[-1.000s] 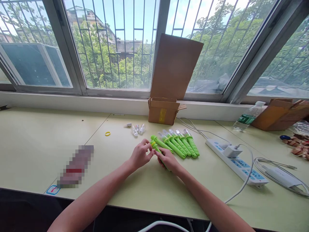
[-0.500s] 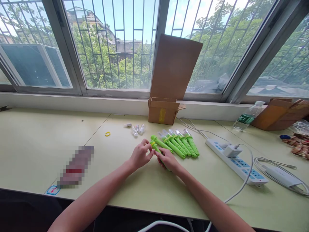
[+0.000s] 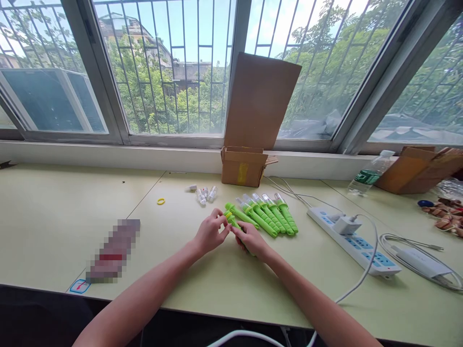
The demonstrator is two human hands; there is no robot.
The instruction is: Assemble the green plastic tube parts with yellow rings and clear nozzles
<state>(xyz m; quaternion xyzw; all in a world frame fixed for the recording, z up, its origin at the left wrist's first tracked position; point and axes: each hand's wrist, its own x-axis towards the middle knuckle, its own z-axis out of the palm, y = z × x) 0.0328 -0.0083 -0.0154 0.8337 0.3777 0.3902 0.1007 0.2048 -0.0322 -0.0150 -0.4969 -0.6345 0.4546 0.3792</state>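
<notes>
My right hand (image 3: 251,238) is wrapped round a green plastic handle (image 3: 233,221), whose lower part is hidden by the fingers. At the handle's upper end, my left hand (image 3: 211,232) pinches a yellow ring (image 3: 227,215) that sits around it. Just behind lies a bare green handle (image 3: 241,215) with no clear cap. To its right, several green handles (image 3: 273,217) with clear caps lie side by side. Loose clear caps (image 3: 206,193) lie behind my left hand, and a single yellow ring (image 3: 161,201) is farther left.
A cardboard box (image 3: 241,168) stands against the window ledge. On the right are a white power strip (image 3: 354,241) with cables, a coiled charger cable (image 3: 419,260), a plastic bottle (image 3: 371,173) and another carton (image 3: 415,168). A blurred-out object (image 3: 114,250) lies at left.
The whole view has shifted very slightly. Both hands keep the same hold on the green handle, with no clear movement of the ring.
</notes>
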